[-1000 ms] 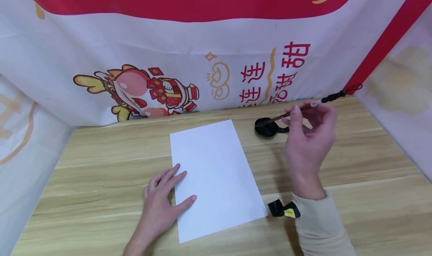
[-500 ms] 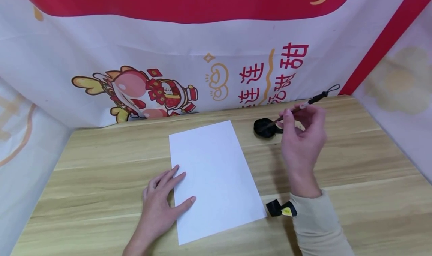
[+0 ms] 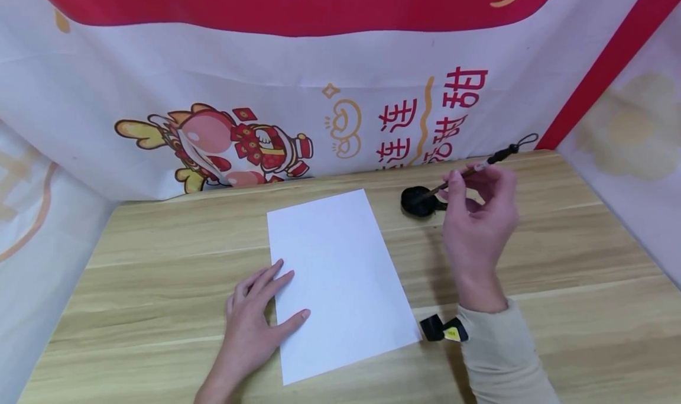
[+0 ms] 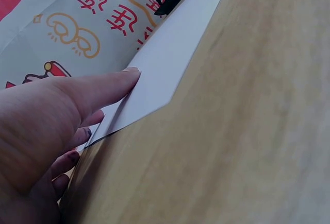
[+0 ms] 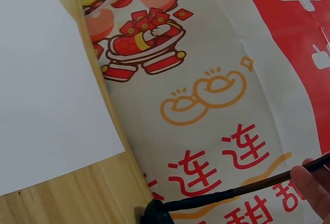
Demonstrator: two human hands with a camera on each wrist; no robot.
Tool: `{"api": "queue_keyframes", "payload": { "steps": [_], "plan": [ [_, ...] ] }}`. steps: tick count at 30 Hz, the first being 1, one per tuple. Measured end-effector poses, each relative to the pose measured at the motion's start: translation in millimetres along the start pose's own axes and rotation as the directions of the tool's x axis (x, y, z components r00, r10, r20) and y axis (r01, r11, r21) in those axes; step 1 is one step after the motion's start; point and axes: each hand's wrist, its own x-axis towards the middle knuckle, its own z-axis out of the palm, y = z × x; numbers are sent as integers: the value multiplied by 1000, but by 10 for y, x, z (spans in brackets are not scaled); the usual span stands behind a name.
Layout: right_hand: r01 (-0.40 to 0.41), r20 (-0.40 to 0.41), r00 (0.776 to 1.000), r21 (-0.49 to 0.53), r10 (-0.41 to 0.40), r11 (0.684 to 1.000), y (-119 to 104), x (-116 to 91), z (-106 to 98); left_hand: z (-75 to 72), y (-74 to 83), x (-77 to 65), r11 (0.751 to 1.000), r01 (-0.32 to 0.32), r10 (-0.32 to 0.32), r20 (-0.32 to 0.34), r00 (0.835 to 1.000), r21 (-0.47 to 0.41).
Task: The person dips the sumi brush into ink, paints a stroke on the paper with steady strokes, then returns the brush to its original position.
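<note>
You wear a beige sleeve [image 3: 502,354], creased along the forearm, at lower right of the head view; a black, angular fitting [image 3: 433,328] with a yellow label [image 3: 452,333] juts from its left edge. Small dark marks [image 4: 75,157] spot your left hand's [image 3: 254,324] fingers.

Paper [image 3: 343,288] in all three views

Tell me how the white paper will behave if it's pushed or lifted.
The paper is probably light and floppy, as it looks like one thin sheet. It would likely slide easily over the flat table, though the left hand on its left edge may hold it back.
</note>
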Motion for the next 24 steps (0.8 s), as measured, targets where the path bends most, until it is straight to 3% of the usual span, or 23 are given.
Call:
{"api": "queue_keyframes", "payload": {
  "steps": [6,11,24],
  "plan": [
    [-35,21,999,30,34,999,5,-23,21,3,-7,-2,1000,2,-2,5,1000,0],
    [-41,-10,999,90,42,995,-44,5,3,5,-7,-5,1000,4,-4,1,1000,13],
    [-33,37,999,38,32,999,-6,-15,7,17,5,-2,1000,0,0,-10,1000,15]
  ]
}}
